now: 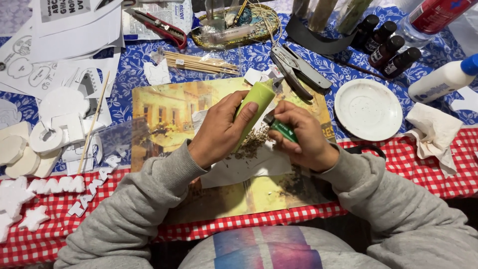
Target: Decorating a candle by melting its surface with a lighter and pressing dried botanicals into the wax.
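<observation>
Because my left hand (219, 132) wraps the light green candle (255, 107) over the white paper (249, 167) while my right hand (298, 134) pinches a green lighter (283, 130) against it, I judge flame could singe the paper.

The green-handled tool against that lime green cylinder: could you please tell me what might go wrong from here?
1. The green-handled tool in the right hand points towards the left hand gripping the lime green cylinder; a slip might nick the fingers.
2. Dark crumbs on the white paper sheet could scatter onto the picture placemat.
</observation>
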